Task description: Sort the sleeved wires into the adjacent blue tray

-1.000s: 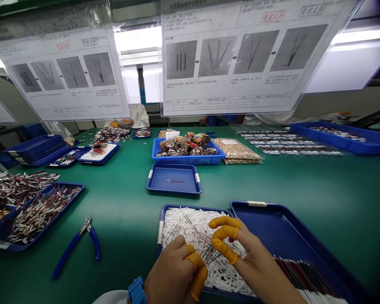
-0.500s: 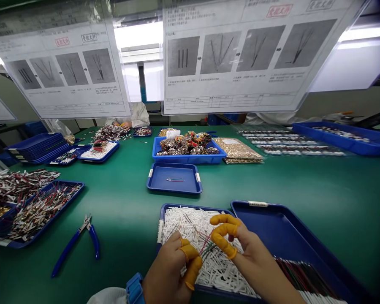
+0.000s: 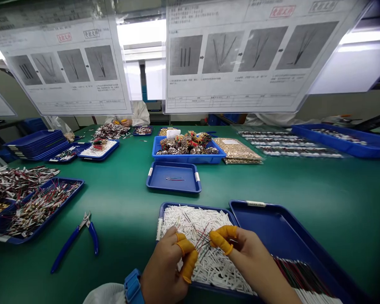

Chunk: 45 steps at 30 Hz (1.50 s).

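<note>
At the far left of the green table point(image 3: 126, 198), a shallow blue plastic tray point(image 3: 72, 182) carries a loose, plentiful pile of wires with red, black and metallic ends point(image 3: 38, 207), and just to its right lie blue-handled steel side cutters point(image 3: 66, 249), with neither hand near them. Farther up the table, a small blue plastic tray point(image 3: 174, 164) holds only a few thin loose wires point(image 3: 175, 179). In front of the person, a blue plastic tray point(image 3: 177, 205) remains heaped with white sleeved wires point(image 3: 193, 219), with no bare floor showing. Above it, the left hand point(image 3: 163, 264), with a blue wristband point(image 3: 133, 288) and yellow rubber finger cots point(image 3: 188, 264), has its fingertips pressed together, pinching thin red, green and black wires point(image 3: 203, 241). The right hand point(image 3: 247, 253) pinches the same fan of wires between its cotted thumb and forefinger. At the right, a deep blue plastic tray point(image 3: 291, 236) is mostly bare, with a bundle of dark, red-streaked wires point(image 3: 299, 276) lying along its near side.
</note>
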{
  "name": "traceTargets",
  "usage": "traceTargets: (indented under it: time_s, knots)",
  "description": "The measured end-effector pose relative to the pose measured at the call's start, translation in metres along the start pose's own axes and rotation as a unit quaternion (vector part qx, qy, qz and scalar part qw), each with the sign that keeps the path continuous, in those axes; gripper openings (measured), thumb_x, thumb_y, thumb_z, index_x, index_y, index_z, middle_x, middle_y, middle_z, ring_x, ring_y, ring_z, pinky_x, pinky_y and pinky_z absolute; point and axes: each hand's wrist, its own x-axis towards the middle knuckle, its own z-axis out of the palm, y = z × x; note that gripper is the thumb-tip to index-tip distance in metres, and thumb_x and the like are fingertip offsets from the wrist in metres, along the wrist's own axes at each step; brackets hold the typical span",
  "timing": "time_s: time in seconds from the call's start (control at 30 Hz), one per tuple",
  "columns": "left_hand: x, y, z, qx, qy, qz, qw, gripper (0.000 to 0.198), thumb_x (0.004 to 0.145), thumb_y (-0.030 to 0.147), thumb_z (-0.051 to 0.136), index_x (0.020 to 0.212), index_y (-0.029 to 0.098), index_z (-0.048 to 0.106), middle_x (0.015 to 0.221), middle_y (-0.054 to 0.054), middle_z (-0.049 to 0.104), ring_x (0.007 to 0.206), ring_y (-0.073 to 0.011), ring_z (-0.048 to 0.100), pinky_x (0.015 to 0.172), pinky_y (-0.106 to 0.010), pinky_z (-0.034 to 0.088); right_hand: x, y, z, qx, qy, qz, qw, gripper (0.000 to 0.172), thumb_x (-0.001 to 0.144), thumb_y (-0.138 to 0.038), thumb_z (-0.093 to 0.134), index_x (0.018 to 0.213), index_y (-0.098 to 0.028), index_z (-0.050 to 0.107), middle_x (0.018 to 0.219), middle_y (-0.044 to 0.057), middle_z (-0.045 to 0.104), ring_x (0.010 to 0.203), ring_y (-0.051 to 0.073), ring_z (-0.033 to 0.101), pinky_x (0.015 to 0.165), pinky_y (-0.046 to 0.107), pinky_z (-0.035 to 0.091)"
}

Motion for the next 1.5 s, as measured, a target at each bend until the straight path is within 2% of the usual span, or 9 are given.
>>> traceTargets:
  time_s: [0.23,0.33,0.37,0.47,0.67,0.93,1.13,1.27,1.5]
  knots:
    - [0.004,-0.003,-0.001,0.048,-0.053,0.005,0.997,0.017,0.07,0.006,0.048,0.062,0.019,0.043,0.064,-0.005,0.054,0.064,-0.0192,0.047,0.059,-0.031,0.042,0.0,-0.005,-0.026,-0.117,0.058,-0.065,0.989,0.017,0.074,-0.039,0.062,0.07,-0.024,0.07,0.07,0.007,0.071,0.068,0.027,0.063,0.069,0.042,0.05]
    - [0.003,-0.005,-0.002,0.059,-0.03,-0.028,0.997,0.013,0.075,0.007,0.048,0.068,0.017,0.05,0.07,-0.008,0.057,0.07,-0.0216,0.05,0.059,-0.031,0.042,-0.005,-0.002,-0.042,-0.238,-0.033,-0.129,0.962,0.004,0.069,-0.026,0.068,0.07,-0.028,0.071,0.076,0.005,0.072,0.08,0.029,0.065,0.086,0.045,0.046]
    - [0.003,-0.006,-0.002,0.055,-0.022,-0.036,0.998,0.012,0.077,0.008,0.047,0.07,0.017,0.052,0.072,-0.009,0.058,0.071,-0.0222,0.051,0.061,-0.032,0.043,-0.007,0.0,-0.043,-0.278,-0.068,-0.138,0.948,0.012,0.065,-0.018,0.07,0.071,-0.028,0.072,0.079,0.004,0.073,0.082,0.028,0.066,0.086,0.043,0.047]
    - [0.002,-0.005,-0.002,0.037,-0.01,-0.048,0.998,0.013,0.083,0.011,0.047,0.076,0.016,0.056,0.075,-0.009,0.06,0.073,-0.0229,0.054,0.068,-0.036,0.046,-0.015,0.008,-0.032,-0.375,-0.11,-0.138,0.91,0.035,0.053,0.0,0.068,0.073,-0.028,0.075,0.082,0.005,0.073,0.082,0.028,0.067,0.074,0.036,0.052]
    - [0.003,-0.005,-0.001,0.02,0.022,-0.051,0.998,0.013,0.088,0.015,0.05,0.081,0.017,0.061,0.075,-0.007,0.064,0.074,-0.022,0.057,0.077,-0.039,0.047,-0.012,0.011,-0.002,-0.436,-0.052,-0.152,0.886,0.025,0.059,0.003,0.066,0.049,-0.02,0.067,0.064,0.01,0.068,0.072,0.032,0.063,0.062,0.041,0.05]
    - [0.002,-0.008,0.003,0.033,-0.015,-0.053,0.998,0.013,0.088,0.012,0.051,0.084,0.016,0.063,0.078,-0.007,0.065,0.075,-0.023,0.058,0.077,-0.04,0.047,-0.003,0.016,-0.004,-0.306,0.023,-0.124,0.943,0.023,0.077,-0.01,0.047,0.071,-0.017,0.068,0.073,0.015,0.072,0.074,0.033,0.066,0.067,0.05,0.052]
    - [0.002,-0.008,0.005,0.064,-0.044,-0.044,0.996,0.016,0.087,0.009,0.048,0.084,0.013,0.063,0.078,-0.01,0.064,0.077,-0.0252,0.056,0.067,-0.036,0.047,-0.002,0.006,0.001,-0.03,0.093,-0.068,0.993,0.026,0.085,-0.043,0.051,0.09,-0.019,0.061,0.082,0.012,0.076,0.077,0.025,0.073,0.07,0.037,0.059]
    - [0.002,-0.008,0.005,0.067,-0.047,-0.039,0.996,0.018,0.087,0.008,0.047,0.084,0.012,0.063,0.078,-0.011,0.064,0.076,-0.0251,0.055,0.065,-0.035,0.046,-0.004,-0.007,0.004,0.201,0.145,0.001,0.969,0.039,0.063,-0.053,0.077,0.079,-0.021,0.061,0.074,0.009,0.076,0.073,0.027,0.073,0.072,0.038,0.059]
    - [0.002,-0.008,0.006,0.064,-0.048,-0.055,0.995,0.016,0.088,0.009,0.049,0.084,0.012,0.064,0.078,-0.011,0.065,0.077,-0.0248,0.055,0.074,-0.04,0.048,-0.006,-0.01,0.002,0.24,0.159,-0.003,0.958,0.037,0.059,-0.049,0.081,0.075,-0.021,0.062,0.065,0.004,0.075,0.069,0.022,0.073,0.07,0.031,0.059]
